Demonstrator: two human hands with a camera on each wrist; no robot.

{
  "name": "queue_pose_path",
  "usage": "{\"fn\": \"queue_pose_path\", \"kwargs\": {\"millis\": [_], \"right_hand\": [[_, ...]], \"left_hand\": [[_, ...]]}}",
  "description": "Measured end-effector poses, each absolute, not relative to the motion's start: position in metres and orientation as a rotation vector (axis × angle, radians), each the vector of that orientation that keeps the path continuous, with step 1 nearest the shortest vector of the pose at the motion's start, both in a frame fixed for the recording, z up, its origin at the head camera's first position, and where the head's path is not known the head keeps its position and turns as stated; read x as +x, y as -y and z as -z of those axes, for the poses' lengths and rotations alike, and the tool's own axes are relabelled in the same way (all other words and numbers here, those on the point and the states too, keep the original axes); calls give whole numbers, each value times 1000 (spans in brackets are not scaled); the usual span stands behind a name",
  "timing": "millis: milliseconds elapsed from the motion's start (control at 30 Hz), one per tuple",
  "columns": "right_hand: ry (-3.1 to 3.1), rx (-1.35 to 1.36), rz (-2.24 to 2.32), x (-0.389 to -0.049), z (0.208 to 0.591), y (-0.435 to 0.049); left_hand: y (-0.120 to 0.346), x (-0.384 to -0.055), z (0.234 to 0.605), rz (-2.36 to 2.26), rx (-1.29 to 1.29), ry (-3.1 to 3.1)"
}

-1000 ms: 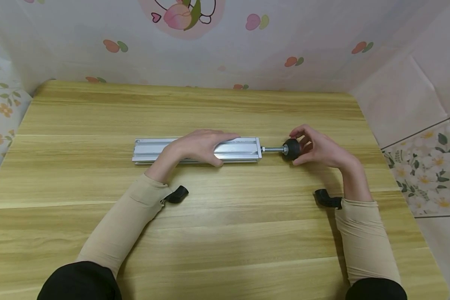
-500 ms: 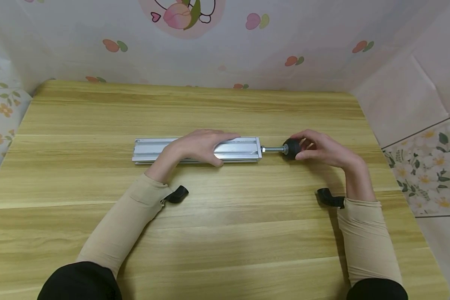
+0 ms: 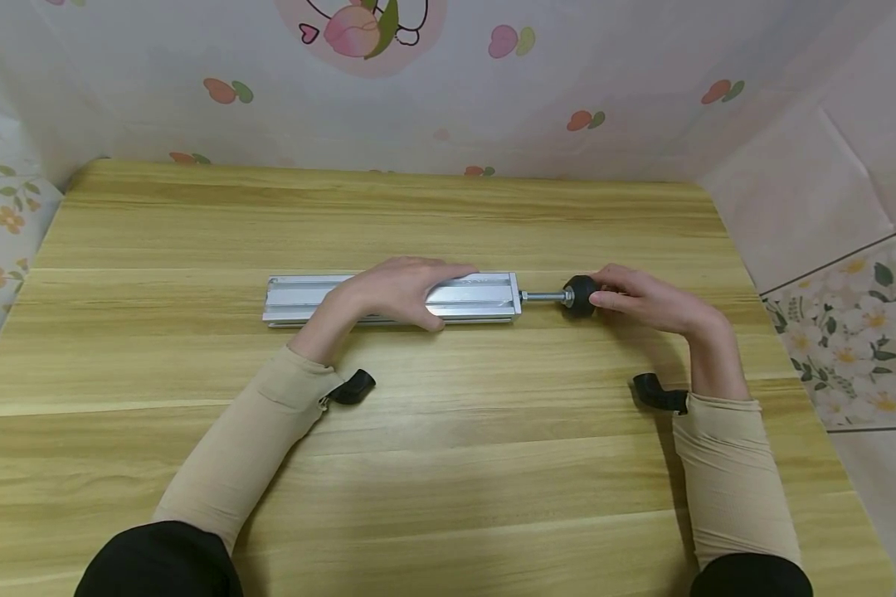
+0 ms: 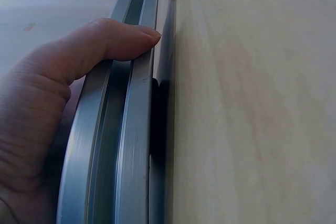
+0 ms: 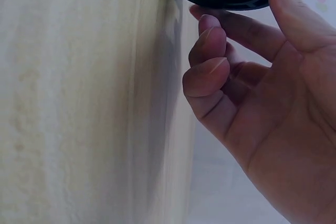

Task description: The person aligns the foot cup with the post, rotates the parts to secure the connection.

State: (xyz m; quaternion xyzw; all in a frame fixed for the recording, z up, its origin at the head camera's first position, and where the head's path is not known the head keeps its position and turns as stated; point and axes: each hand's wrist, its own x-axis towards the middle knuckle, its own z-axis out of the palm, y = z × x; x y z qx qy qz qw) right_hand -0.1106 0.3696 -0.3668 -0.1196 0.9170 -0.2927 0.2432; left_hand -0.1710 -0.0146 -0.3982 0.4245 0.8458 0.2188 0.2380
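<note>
A silver aluminium profile [image 3: 478, 298] lies lengthwise across the table, slotted along its sides. My left hand [image 3: 399, 290] grips it from above near the middle; in the left wrist view the thumb [image 4: 118, 40] presses across its slotted face. Out of the profile's right end runs a threaded rod [image 3: 543, 297] with a nut by the end plate. The rod carries a black levelling foot [image 3: 581, 297], whose hollow underside shows in the right wrist view. My right hand [image 3: 645, 300] pinches the foot's rim between thumb and fingers, the other fingers curled below.
The wood-grain table [image 3: 448, 464] extends around the profile on every side. Behind it hangs a fruit-printed sheet [image 3: 418, 116], with floral covering [image 3: 866, 332] on the right. Black wrist-camera mounts [image 3: 351, 387] stick out from both sleeves.
My right hand has shifted slightly right, its fingers drawing in from spread around the foot to a pinch at its outer side. The left hand and the profile have stayed put.
</note>
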Motion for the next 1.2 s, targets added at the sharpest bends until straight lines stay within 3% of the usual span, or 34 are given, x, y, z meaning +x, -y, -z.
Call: {"fn": "queue_pose_path", "kwargs": {"millis": [367, 667, 1200], "right_hand": [[-2470, -303, 761, -110, 363, -370], [-2490, -297, 992, -112, 368, -361], [-2612, -254, 867, -113, 368, -359]], "left_hand": [[14, -171, 399, -597, 1166, -2321], [14, -172, 400, -600, 1170, -2319], [14, -172, 401, -584, 1173, -2329]]}}
